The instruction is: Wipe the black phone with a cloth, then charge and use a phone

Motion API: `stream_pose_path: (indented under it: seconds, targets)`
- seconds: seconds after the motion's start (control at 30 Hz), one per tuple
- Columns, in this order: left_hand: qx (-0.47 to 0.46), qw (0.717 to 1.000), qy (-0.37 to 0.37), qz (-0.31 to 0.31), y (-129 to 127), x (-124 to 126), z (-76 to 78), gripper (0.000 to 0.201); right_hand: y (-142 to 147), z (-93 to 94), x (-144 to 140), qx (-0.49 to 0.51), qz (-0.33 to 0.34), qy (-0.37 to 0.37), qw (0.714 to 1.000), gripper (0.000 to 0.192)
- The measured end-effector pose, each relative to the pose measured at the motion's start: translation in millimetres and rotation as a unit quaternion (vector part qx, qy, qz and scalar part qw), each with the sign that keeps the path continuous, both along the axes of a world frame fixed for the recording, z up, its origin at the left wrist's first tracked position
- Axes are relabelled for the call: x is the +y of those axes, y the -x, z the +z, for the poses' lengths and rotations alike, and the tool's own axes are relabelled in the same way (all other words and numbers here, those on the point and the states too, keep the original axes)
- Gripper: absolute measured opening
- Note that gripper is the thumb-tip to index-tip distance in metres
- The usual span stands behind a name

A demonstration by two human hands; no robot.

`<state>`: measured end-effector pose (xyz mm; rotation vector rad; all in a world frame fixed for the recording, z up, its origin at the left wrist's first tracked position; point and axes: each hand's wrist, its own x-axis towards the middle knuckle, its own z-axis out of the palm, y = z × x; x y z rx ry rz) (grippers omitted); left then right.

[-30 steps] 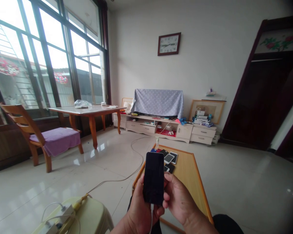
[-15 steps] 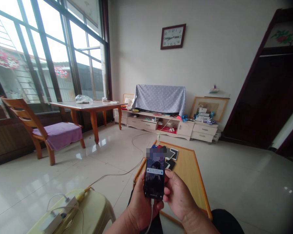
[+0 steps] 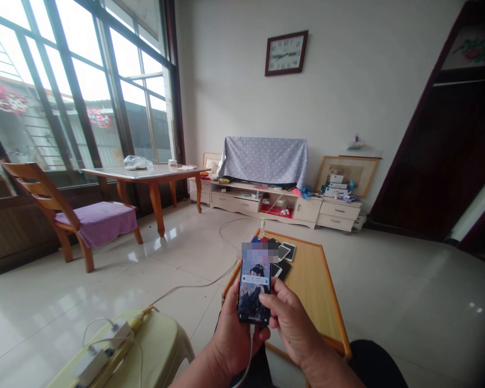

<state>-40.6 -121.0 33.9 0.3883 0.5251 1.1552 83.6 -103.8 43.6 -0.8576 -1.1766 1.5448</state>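
A black smartphone [image 3: 254, 291] with its screen lit stands upright in my left hand [image 3: 235, 334], which grips it from the left and below. A white charging cable [image 3: 248, 355] runs down from the phone's bottom edge. My right hand [image 3: 293, 323] is beside the phone on its right, thumb laid across the lower part of the screen. Just beyond the phone, several other phones [image 3: 282, 256] lie in a cluster at the far left of a low wooden table [image 3: 311, 291].
A pale yellow stool [image 3: 153, 350] at lower left carries a power strip [image 3: 101, 353] with cables; one cable [image 3: 194, 285] trails across the tiled floor. A wooden chair with a purple cushion [image 3: 97, 218] and a dining table [image 3: 145, 175] stand left; a TV cabinet [image 3: 267, 202] lines the far wall.
The phone's screen went from dark to lit. My right thumb moved from the phone's edge onto the screen. The phone sank slightly lower in view.
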Motion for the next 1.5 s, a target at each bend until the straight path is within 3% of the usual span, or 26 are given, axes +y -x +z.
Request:
stream_pose_path:
  seconds: [0.43, 1.1, 1.27, 1.5]
  targets:
    - [-0.008, 1.0, -0.015, -0.008, -2.6, 4.0, -10.0, 0.063, -2.5, 1.8, 0.3, -0.002, 0.01, 0.004, 1.0, 0.035]
    - [0.012, 0.999, -0.035, -0.027, -4.6, 2.5, -6.2, 0.066, 0.4, 6.4, 2.2, -0.02, -0.033, 0.018, 0.999, 0.029]
    - [0.021, 0.999, -0.005, -0.044, -6.2, -0.8, 5.5, 0.069, 1.6, 10.7, 6.3, 0.023, -0.072, 0.081, 0.994, 0.051]
    - [0.025, 0.999, 0.003, -0.046, -6.8, -1.4, 8.2, 0.072, -0.1, 8.2, 7.1, 0.049, -0.07, 0.093, 0.992, 0.053]
